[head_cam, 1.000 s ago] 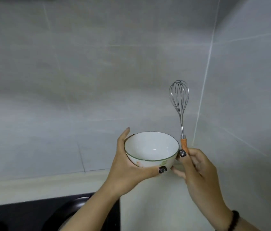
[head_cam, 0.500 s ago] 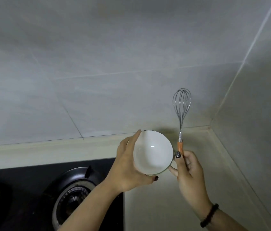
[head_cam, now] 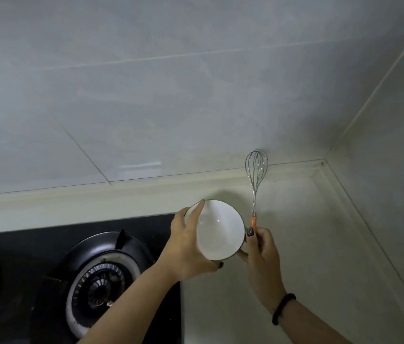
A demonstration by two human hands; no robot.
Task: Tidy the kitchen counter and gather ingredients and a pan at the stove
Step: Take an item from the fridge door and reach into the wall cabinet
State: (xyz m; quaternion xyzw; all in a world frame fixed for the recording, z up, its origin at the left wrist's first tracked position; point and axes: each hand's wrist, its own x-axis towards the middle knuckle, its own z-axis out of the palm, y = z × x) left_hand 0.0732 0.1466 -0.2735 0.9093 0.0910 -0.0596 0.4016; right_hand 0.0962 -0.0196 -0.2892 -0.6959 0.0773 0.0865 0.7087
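Bowl (head_cam: 217, 229) cupped in my left hand (head_cam: 187, 247), fingers curled round its rim and underside, tipped toward me over the counter (head_cam: 295, 244) just right of the stove (head_cam: 34, 281). My right hand (head_cam: 261, 249) grips the whisk (head_cam: 255, 184) by its orange handle, wires up. To land this well I'd level the bowl first, set it flat on the counter clear of the burner (head_cam: 96, 291) (that black edge is close), then lay the whisk beside it. Count: one bowl, one whisk, one burner fully in view, no pan in sight.
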